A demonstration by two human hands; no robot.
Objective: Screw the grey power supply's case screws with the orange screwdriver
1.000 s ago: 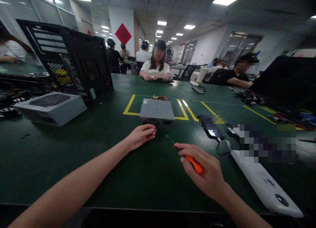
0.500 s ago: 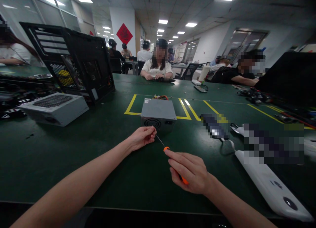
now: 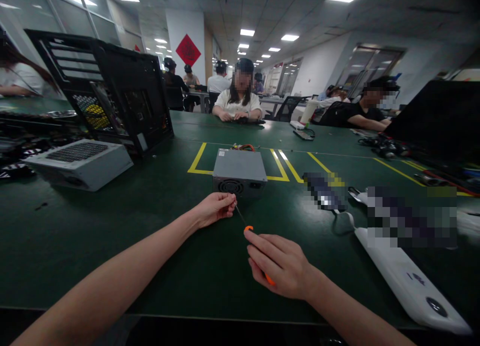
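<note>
My right hand (image 3: 281, 263) is wrapped round the orange handle of a screwdriver (image 3: 248, 229), whose thin shaft slants up and to the left. At the shaft's tip, the thumb and fingers of my left hand (image 3: 216, 208) are pinched together. Whatever sits between those fingertips is too small or hidden to make out. Just beyond my left hand a grey computer power supply (image 3: 240, 164) rests on the green table (image 3: 168, 271), with its fan grille and socket facing me. A bundle of coloured wires (image 3: 243, 147) shows behind it.
An open black computer case (image 3: 112, 93) stands at the left, beside a second power supply (image 3: 78, 163). At right lie a white elongated device (image 3: 408, 281) and a blurred-out dark object (image 3: 322, 191). Yellow tape (image 3: 200, 171) marks the table. A person (image 3: 238, 103) sits opposite.
My right hand has shifted a little left and down with the screwdriver, whose shaft stands slightly steeper. My left hand keeps its pinch at the tip, nearly in place.
</note>
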